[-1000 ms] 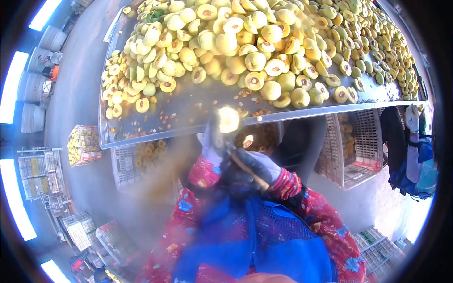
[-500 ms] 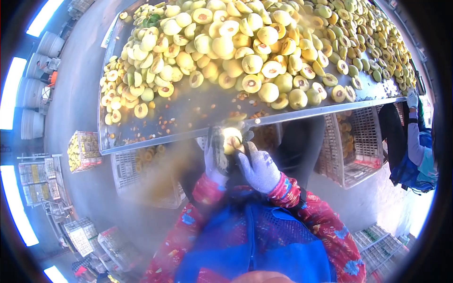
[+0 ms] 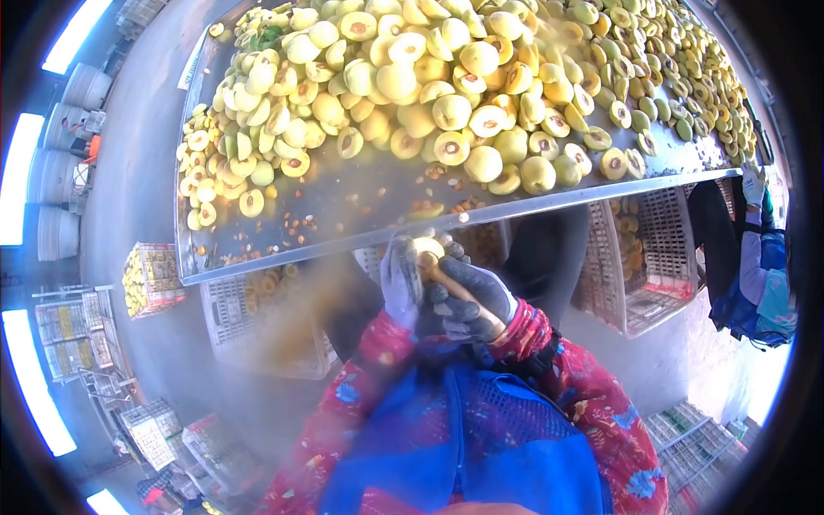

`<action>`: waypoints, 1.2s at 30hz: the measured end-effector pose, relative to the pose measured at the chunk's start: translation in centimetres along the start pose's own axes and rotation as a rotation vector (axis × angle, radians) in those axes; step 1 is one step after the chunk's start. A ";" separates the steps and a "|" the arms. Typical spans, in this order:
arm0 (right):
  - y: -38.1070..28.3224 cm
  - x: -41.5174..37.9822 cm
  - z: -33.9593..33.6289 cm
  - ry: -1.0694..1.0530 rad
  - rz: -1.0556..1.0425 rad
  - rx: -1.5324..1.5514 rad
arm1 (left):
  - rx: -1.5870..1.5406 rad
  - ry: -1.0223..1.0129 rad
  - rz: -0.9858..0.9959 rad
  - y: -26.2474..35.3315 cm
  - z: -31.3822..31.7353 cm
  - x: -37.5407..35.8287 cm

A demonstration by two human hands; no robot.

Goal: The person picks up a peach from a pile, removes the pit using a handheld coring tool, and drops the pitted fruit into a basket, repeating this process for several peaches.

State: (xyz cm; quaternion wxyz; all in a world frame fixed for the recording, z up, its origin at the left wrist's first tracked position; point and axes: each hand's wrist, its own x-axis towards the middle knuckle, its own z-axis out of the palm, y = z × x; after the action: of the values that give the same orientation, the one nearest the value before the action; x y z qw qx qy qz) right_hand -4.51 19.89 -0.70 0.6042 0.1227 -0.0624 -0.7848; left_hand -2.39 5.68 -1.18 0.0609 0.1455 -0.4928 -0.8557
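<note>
Left hand: the gloved left hand (image 3: 397, 276) is cupped shut around a pale yellow fruit (image 3: 427, 249), held just below the front edge of the metal table (image 3: 343, 202)
Right hand: the gloved right hand (image 3: 470, 296) is closed tight on a wooden-handled tool (image 3: 459, 294); its working end is set against the fruit, though the tip itself is hidden
Fruit: held in the air, close to the body, above the red patterned sleeves (image 3: 549, 356) and blue apron (image 3: 481, 446); apart from the table
Table: a heap of halved fruit (image 3: 446, 77) is spread over it; loose pits (image 3: 429, 206) lie near the front edge
Below: a plastic crate (image 3: 648, 257) is seen under the table
Nearby: another person's sleeve (image 3: 755, 257) is seen at the far right
Risk: a slip of the tool on the wet fruit could drive it into the left palm, judged from how closely the hands are pressed together; a loosened grip could let the fruit drop to the floor rather than into a crate
</note>
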 end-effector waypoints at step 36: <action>-0.3 -5.0 0.6 0.738 -0.417 -0.769 | 2.095 -0.129 0.586 9.3 -1.5 24.7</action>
State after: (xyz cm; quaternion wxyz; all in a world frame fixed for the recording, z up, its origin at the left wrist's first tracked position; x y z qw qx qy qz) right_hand -3.81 24.73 0.42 0.4197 0.1698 0.4683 -0.7587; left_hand -25.74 -6.41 1.40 0.0822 -0.0431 -0.9952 0.0308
